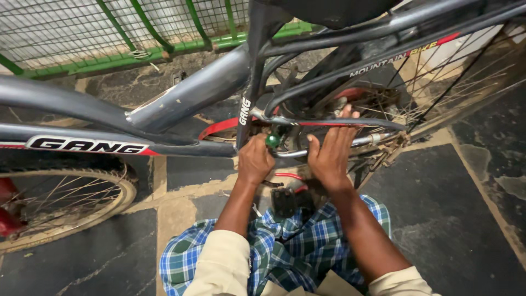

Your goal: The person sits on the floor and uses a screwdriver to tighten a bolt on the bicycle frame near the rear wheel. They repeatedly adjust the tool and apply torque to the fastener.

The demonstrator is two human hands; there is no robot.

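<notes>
**Bicycle crank area: hands deep in the frame**

Bicycle (181, 96) stands across the view, close over the person's checked lap. Left hand (255, 160) is closed around a green-handled tool (272, 140) at the bottom bracket; right hand (330, 155) is open, fingers hooked over the chainstay (334, 123). Slipping could drive knuckles into the chain (383, 151). Farther off, rear wheel spokes (438, 82) could catch fingers if the wheel turns.

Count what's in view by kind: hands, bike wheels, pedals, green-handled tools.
Hands: 2, left hand and right hand
Wheels: 2, front wheel and rear wheel
Pedals: 1, black pedal
Green-handled tools: 1, green handle
Total: 6
</notes>
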